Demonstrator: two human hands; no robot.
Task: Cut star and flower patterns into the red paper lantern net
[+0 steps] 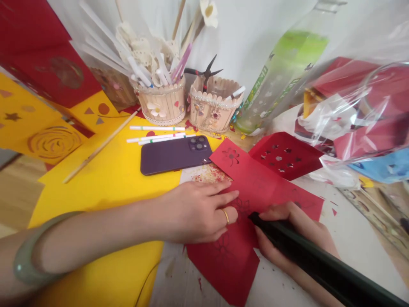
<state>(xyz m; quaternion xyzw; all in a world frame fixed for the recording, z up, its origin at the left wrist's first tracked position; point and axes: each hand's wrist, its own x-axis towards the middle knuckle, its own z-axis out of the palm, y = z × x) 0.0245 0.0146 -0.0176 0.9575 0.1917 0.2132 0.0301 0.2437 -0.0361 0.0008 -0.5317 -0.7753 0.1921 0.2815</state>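
Head: two hands, one black tool, one phone

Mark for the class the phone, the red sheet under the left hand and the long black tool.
Phone (169, 157): head view, middle of its back.
Red sheet (260, 192): head view, bare paper near its middle.
Long black tool (311, 258): head view, middle of its body.

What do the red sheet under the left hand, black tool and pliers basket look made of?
Red sheet: seemingly matte paper or card, flat with a flower cutout.
Black tool: evenly dark, smooth; plastic or metal, blur leaves open.
Basket: likely matte wood, from its pale, round-topped slats.
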